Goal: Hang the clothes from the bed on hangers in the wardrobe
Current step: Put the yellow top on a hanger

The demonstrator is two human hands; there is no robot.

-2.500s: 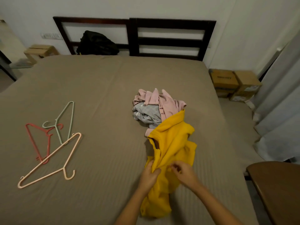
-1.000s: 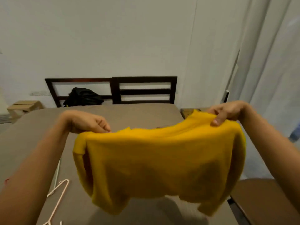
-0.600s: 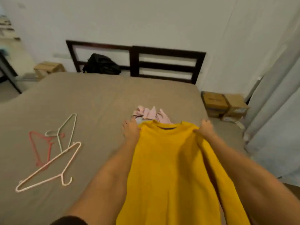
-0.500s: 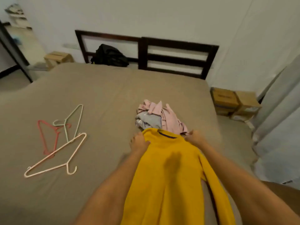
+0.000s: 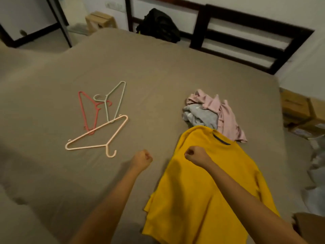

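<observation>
A yellow shirt point(image 5: 198, 189) lies spread flat on the brown bed point(image 5: 149, 71), collar toward the headboard. My right hand point(image 5: 196, 154) hovers over its upper part, fingers curled into a fist, holding nothing. My left hand point(image 5: 141, 159) is a fist too, above bare sheet just left of the shirt. Beyond the collar sits a crumpled pile: a pink garment point(image 5: 223, 112) and a grey garment point(image 5: 200, 116). Three hangers lie to the left: a peach hanger point(image 5: 98, 139) nearest, a red hanger point(image 5: 88, 111) and a pale green hanger point(image 5: 114, 101).
A black bag point(image 5: 158, 25) leans against the dark headboard point(image 5: 246, 37). Cardboard boxes point(image 5: 302, 113) stand on the floor right of the bed, another box point(image 5: 100, 20) at the far left. A brown surface point(image 5: 311, 226) shows at the lower right corner.
Both hands held the yellow shirt up by its shoulders, laid it flat on the bed, then let go. They have pulled back and curled into fists; the left has shifted left off the shirt.
</observation>
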